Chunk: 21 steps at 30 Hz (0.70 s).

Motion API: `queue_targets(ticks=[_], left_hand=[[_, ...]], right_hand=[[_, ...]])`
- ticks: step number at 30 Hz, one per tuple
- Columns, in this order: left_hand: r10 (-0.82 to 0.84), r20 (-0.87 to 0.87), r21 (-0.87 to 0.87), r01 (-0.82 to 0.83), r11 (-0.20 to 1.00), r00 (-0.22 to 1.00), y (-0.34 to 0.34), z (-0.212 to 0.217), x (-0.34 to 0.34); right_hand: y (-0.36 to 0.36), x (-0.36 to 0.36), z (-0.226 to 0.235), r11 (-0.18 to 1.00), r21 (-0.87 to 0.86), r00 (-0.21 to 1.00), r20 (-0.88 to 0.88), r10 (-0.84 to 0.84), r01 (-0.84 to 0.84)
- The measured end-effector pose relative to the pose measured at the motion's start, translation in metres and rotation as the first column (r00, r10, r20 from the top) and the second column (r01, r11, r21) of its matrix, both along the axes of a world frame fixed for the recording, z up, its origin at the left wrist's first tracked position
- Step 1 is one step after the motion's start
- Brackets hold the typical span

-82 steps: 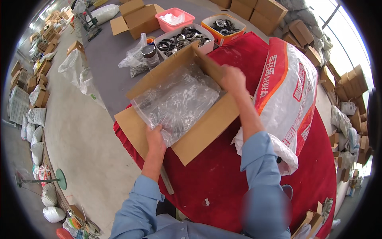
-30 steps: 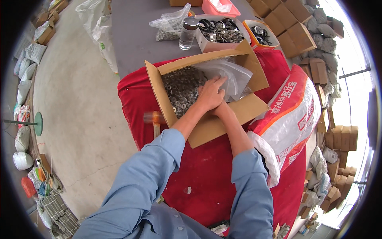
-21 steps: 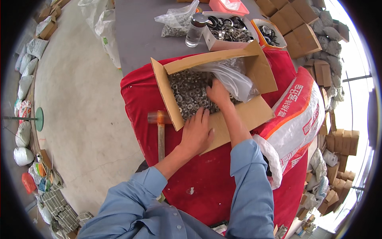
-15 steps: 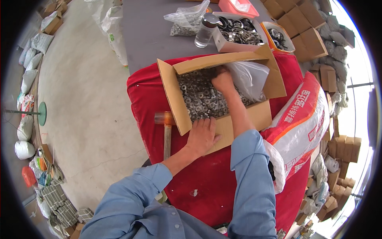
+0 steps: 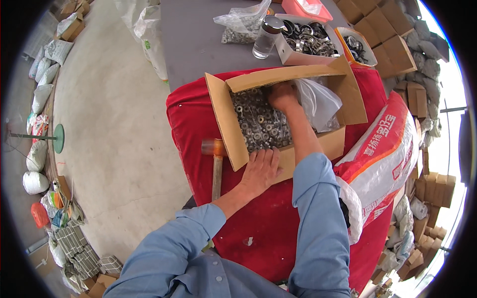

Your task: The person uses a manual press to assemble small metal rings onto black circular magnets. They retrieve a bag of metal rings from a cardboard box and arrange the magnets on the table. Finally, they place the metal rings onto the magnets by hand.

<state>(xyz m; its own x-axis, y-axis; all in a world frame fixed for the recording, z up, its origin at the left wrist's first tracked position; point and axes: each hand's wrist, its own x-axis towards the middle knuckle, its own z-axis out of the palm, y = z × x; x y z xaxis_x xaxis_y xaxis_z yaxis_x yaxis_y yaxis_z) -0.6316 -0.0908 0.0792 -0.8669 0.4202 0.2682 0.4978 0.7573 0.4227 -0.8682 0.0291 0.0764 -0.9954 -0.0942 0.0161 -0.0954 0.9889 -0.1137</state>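
An open cardboard box (image 5: 283,164) holds many small round metal parts with centre holes (image 5: 258,121), covered by clear plastic. My left hand (image 5: 261,171) lies over the near edge of the box, its fingers stretched out across the rim and the thumb on the outer flap. Deep inside, near the far wall, my right hand (image 5: 284,97) is closed with its fingers curled down. Its fingertips are hidden, so I cannot see what they grip. A clear plastic liner (image 5: 320,104) bunches up just right of that hand.
A mallet (image 5: 217,169) lies left of the box on the red cloth (image 5: 238,223). To the right leans a red and white sack (image 5: 382,154). Behind stand a lidded glass jar (image 5: 267,39), a bag of small parts (image 5: 238,32) and a white box of metal rings (image 5: 310,42).
My right hand has shifted slightly deeper toward the far wall of the box. The left hand stays on the near edge. The whole view has slid a little to the right.
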Motion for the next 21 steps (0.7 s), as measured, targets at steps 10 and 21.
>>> queue_targets(ticks=[10,21], left_hand=[[-0.012,-0.076,-0.065,0.007,0.998,0.997,0.004,-0.005,-0.002],[0.009,0.037,0.13,-0.014,0.991,0.999,0.009,-0.01,-0.001]], right_hand=[[0.011,-0.003,0.014,0.937,0.201,0.904,0.381,0.193,-0.285],[0.079,0.122,0.044,0.986,-0.099,0.762,0.626,0.166,-0.134]])
